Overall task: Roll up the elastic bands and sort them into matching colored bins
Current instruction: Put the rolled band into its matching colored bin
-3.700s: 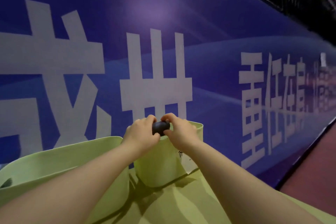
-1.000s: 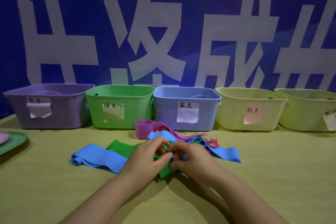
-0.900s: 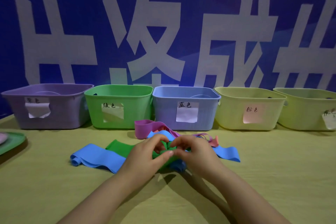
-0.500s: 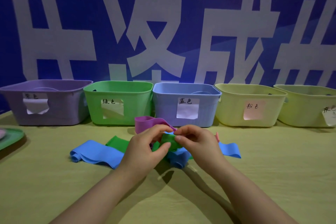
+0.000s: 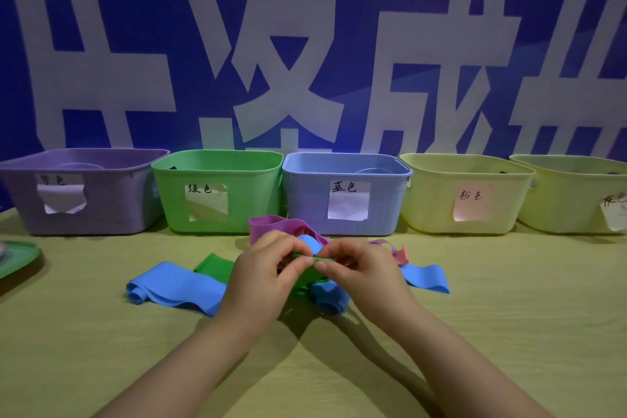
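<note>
while rolling the green band (image 5: 305,282) just above the worktop (image 5: 509,316), pinched its small started coil from both sides: left hand (image 5: 261,276) with thumb and forefinger pressed on the near edge, right hand (image 5: 364,273) with fingers (image 5: 327,266) curled over the far end, tips almost touching. held the coil a little in front of the gap between the green bin (image 5: 258,200) and the blue bin (image 5: 305,200), with the loose green tail trailing left over the worktop and lying against a flat blue band (image 5: 173,287). judged early in the roll, with most of the length not yet wound. to do it well, called for turning the coil with the thumbs while walking the fingers along, edges lined up so as not to cone out sideways. called too for a light pull on the tail, against the stretchy strip springing open. needed care with the second blue band (image 5: 330,295) bunched right under the hands and the purple band (image 5: 281,226) just behind, both close enough to get caught into the turns. once wound, only a short reach forward and left to the green bin
</note>
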Action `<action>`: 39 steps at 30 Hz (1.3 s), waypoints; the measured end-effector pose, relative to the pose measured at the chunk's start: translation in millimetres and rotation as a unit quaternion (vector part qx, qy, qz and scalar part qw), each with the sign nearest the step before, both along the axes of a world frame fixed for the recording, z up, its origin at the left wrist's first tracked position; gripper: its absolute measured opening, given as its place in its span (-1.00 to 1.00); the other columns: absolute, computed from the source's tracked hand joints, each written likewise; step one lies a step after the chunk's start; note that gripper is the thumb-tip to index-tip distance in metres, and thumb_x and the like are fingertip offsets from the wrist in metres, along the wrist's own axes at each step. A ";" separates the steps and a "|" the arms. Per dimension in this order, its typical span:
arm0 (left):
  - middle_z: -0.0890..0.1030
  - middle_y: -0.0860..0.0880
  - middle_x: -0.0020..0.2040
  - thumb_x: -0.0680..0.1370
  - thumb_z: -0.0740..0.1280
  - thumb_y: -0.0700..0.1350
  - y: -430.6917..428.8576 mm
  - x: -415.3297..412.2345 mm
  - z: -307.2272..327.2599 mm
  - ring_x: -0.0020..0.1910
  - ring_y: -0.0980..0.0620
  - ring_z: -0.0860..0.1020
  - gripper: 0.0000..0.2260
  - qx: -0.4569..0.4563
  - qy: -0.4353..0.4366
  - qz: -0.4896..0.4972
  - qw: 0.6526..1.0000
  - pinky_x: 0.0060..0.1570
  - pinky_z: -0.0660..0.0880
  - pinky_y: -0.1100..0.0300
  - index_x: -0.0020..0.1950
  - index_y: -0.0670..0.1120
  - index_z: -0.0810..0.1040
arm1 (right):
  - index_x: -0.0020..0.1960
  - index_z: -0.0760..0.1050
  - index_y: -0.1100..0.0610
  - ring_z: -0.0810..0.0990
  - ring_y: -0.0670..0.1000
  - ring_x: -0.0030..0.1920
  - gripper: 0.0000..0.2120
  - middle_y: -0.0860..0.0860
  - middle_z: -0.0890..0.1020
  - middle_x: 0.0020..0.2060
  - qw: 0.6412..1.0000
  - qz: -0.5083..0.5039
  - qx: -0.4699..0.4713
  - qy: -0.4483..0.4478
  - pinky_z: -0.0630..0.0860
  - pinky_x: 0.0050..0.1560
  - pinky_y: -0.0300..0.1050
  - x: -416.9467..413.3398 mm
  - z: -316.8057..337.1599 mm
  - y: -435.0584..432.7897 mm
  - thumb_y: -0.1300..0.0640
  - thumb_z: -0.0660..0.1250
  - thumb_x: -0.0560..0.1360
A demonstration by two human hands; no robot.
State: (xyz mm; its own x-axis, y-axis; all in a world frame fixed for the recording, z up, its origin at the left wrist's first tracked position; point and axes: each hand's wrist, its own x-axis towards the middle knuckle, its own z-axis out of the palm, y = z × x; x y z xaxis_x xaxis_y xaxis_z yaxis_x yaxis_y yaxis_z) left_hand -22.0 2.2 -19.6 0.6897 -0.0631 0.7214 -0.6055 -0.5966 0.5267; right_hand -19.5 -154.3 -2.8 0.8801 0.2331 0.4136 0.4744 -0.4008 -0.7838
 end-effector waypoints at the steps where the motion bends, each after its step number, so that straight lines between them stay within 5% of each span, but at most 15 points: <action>1: 0.51 0.12 -0.25 0.41 0.30 0.01 0.3 1.2 -0.8 -0.20 0.23 0.47 -0.85 0.012 -0.002 0.003 1.000 -0.24 0.34 0.43 -0.22 -0.04 0.57 | -0.20 0.58 -0.04 0.55 -0.19 -0.23 -0.92 -0.13 0.63 -0.27 1.000 -0.002 -0.021 -0.008 0.48 -0.12 -0.28 -0.4 0.7 -0.4 0.11 0.38 0.46; 8: 0.40 0.10 -0.34 0.46 0.05 0.19 0.3 4.9 -5.2 -0.30 0.17 0.39 -0.71 0.062 -0.004 0.020 0.998 -0.31 0.30 0.22 -0.29 0.04 0.38 | -0.04 0.57 0.07 0.52 -0.04 -0.10 -0.80 0.01 0.61 -0.15 0.995 -0.007 -0.103 0.005 0.43 -0.02 -0.09 -3.7 2.7 0.0 0.02 0.20 0.56; 16: 0.32 0.13 -0.44 0.50 0.19 -0.01 -0.1 2.5 -1.3 -0.32 0.29 0.42 -0.72 0.044 -0.010 0.026 0.999 -0.34 0.25 0.41 -0.41 0.19 0.25 | -0.03 0.61 0.05 0.54 -0.10 -0.11 -0.87 -0.06 0.63 -0.13 0.996 -0.021 -0.077 -0.033 0.47 0.00 -0.16 -1.2 0.0 0.7 0.04 0.38 0.45; 22: 0.52 0.13 -0.27 0.41 0.37 0.17 0.0 -2.0 0.7 -0.19 0.23 0.49 -0.87 0.012 0.007 -0.016 1.000 -0.26 0.34 0.43 -0.25 0.18 0.47 | -0.08 0.60 0.07 0.52 -0.02 -0.10 -0.88 0.02 0.59 -0.15 0.992 -0.009 -0.111 -0.066 0.42 -0.04 -0.15 -0.9 2.1 -1.1 0.08 0.31 0.50; 27: 0.57 0.14 -0.28 0.34 0.50 -0.14 -2.1 -3.8 2.6 -0.21 0.24 0.50 -0.86 0.013 0.016 -0.016 1.000 -0.26 0.36 0.45 -0.23 0.06 0.59 | -0.04 0.59 0.14 0.45 -0.01 -0.06 -0.83 -0.02 0.51 -0.18 0.982 -0.003 -0.163 -0.095 0.35 -0.01 -0.12 -1.5 5.2 -1.6 0.10 0.25 0.54; 34: 0.56 0.25 -0.19 0.37 0.34 0.01 0.5 -3.3 5.2 -0.26 0.29 0.50 -0.85 0.009 0.004 -0.007 1.000 -0.30 0.33 0.45 -0.07 0.14 0.51 | -0.02 0.61 0.07 0.46 -0.11 -0.09 -0.82 -0.11 0.51 -0.22 0.986 0.006 -0.137 -0.090 0.35 -0.05 -0.23 -5.3 9.0 -4.8 0.05 0.25 0.54; 39: 0.56 0.21 -0.30 0.42 0.28 0.04 2.9 -2.9 3.5 -0.28 0.25 0.49 -0.87 0.002 0.014 -0.001 1.000 -0.32 0.34 0.37 -0.22 0.05 0.59 | -0.09 0.53 -0.09 0.47 -0.27 -0.16 -0.90 -0.19 0.52 -0.29 0.992 -0.032 -0.074 -0.096 0.35 -0.15 -0.43 -4.7 6.2 -4.6 0.06 0.40 0.43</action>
